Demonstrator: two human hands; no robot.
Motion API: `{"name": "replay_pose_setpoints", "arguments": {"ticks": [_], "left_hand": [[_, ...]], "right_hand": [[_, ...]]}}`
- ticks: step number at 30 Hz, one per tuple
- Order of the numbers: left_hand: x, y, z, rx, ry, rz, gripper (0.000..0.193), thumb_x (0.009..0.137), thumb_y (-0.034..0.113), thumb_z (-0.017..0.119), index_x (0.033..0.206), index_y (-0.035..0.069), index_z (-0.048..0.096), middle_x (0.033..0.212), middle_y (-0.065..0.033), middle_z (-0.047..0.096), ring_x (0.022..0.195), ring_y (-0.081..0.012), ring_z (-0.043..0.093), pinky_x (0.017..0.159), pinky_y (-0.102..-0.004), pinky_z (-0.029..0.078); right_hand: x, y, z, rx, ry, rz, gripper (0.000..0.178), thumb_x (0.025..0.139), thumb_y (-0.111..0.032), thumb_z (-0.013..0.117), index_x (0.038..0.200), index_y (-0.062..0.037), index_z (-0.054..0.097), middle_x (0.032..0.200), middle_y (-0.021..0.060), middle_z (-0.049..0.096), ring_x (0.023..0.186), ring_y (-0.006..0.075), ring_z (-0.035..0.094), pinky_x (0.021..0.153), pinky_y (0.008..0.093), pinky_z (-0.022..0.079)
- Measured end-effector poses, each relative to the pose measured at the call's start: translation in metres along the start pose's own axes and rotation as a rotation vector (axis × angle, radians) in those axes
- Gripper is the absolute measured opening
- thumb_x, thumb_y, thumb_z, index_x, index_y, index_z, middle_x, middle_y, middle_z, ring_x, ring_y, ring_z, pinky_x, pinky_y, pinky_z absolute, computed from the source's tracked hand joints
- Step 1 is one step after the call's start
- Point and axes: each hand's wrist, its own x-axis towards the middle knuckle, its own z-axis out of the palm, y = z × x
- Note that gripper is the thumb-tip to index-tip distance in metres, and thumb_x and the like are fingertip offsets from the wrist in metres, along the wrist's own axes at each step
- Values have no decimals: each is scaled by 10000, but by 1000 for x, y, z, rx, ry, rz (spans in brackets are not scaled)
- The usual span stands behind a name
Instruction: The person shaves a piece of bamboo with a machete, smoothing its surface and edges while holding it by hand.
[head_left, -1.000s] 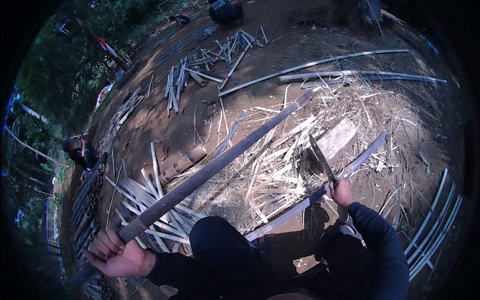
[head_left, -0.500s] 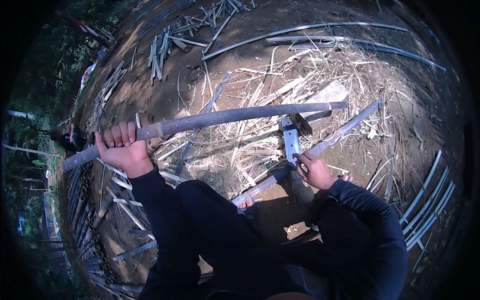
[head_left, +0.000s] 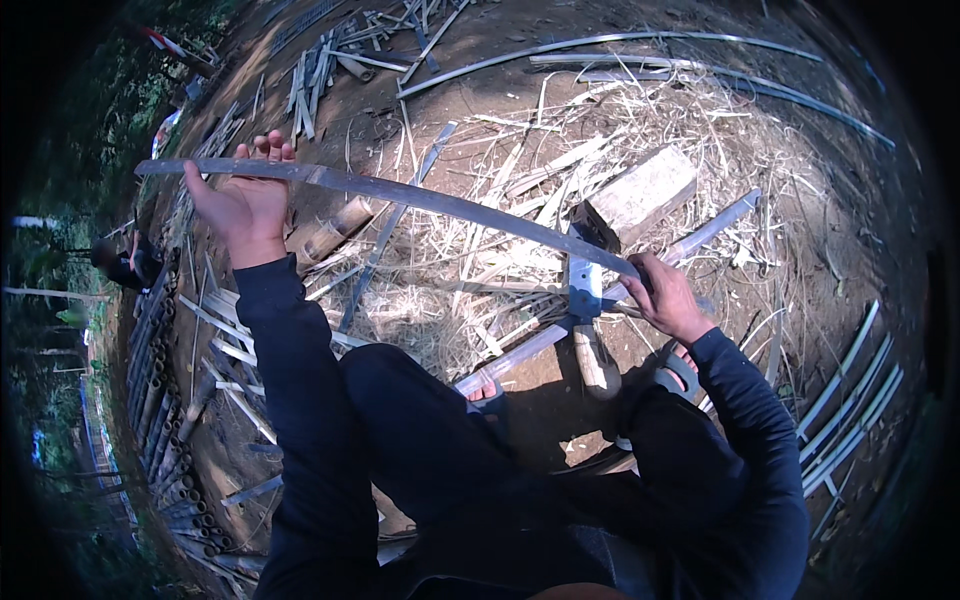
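A long, slightly curved split bamboo strip [head_left: 430,200] slants across in front of me. Its left part lies over my left hand [head_left: 245,205], palm up with the fingers stretched and apart. My right hand [head_left: 668,298] pinches the strip's right end between thumb and fingers. Below that end a machete [head_left: 586,290] rests with its flat metal blade pointing away and its wooden handle [head_left: 597,365] toward me; the strip covers part of the blade. Under the machete passes another bamboo piece [head_left: 515,358], lying diagonally on the ground.
A squared wooden block [head_left: 650,190] stands just beyond the machete. Pale shavings [head_left: 440,290] litter the ground. Stacked bamboo poles [head_left: 165,420] line the left side, and split strips [head_left: 850,420] lie at right. Another person [head_left: 135,265] is at the far left. My sandalled foot [head_left: 680,370] is near the machete.
My left hand has loosened from a grip to an open palm and moved up. My right hand has left the machete and taken the strip's right end, which swung down toward me.
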Motion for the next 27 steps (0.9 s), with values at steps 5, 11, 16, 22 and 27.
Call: {"name": "replay_pose_setpoints", "arguments": {"ticks": [5,11,16,22,27], "left_hand": [[-24,-75,-9,597,85,-183,565,973,474,555,1282,11,457,1139,-172,557,1076,-284,581,945,-407,461],[-118,-138,35,1186,-600,-461,361,1027,331,525,1183,5,532,1096,-110,609,980,-158,611,890,-301,467],[-201,-185,15,1344,-801,-592,418,1046,389,480,1163,-11,508,970,-96,630,919,-125,600,809,-276,482],[-223,-203,0,592,-516,-1300,382,1064,411,413,1086,39,501,707,1,486,543,-108,493,562,-302,489],[-215,-192,7,433,-311,-1334,329,1068,410,402,909,126,448,635,67,348,437,-11,265,363,-183,207]], "right_hand": [[23,-25,7,310,-144,262,374,1052,-337,464,928,-4,581,585,110,558,502,223,584,501,354,451],[72,-53,24,1211,37,676,477,1056,-504,336,913,-82,506,569,-4,404,404,104,374,393,254,312],[96,-76,26,1508,332,831,411,1062,-481,314,941,-110,443,601,-17,329,456,102,285,425,275,271],[88,-52,39,1563,383,887,409,1072,-460,266,956,-106,437,655,11,390,537,134,379,507,296,350],[69,-12,67,1270,294,973,510,1064,-492,256,993,-57,513,714,90,563,606,206,581,567,347,490]]}}
